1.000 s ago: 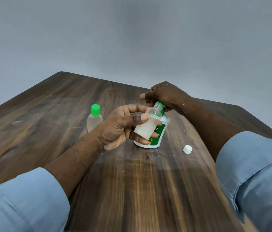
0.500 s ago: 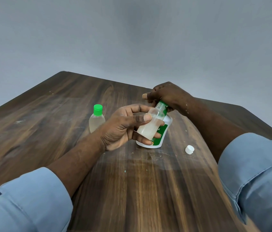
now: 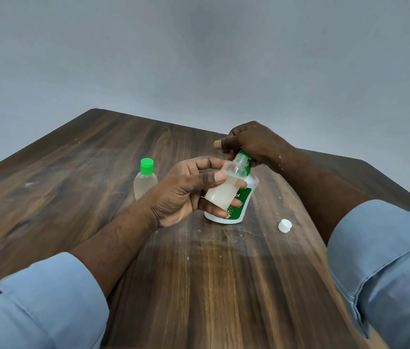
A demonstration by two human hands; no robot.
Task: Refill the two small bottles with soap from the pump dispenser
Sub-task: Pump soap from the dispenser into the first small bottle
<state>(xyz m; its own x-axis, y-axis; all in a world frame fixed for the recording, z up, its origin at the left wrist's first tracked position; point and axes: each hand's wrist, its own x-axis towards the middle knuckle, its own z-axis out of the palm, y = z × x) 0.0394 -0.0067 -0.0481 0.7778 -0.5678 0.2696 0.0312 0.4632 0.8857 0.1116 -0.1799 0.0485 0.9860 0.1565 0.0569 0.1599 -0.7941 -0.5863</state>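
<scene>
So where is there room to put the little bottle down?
Bare table lies left of the green-capped bottle, and nearer, between the two forearms, before the pump dispenser. The middle is crowded: the left hand holds the open bottle at the pump, the right hand grips its top, and the white cap lies just right.

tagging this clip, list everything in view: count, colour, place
table: 1, brown wood, lower view
pump dispenser: 1, white, green label, centre, under the right hand
open small bottle: 1, clear, part full of milky soap, tilted in the left hand
capped small bottle: 1, clear, green cap, standing left of that hand
loose cap: 1, white, on table right of dispenser
left hand: 1, grips the open small bottle
right hand: 1, curled over the dispenser's top
sleeves: 2, light blue, bottom corners
</scene>
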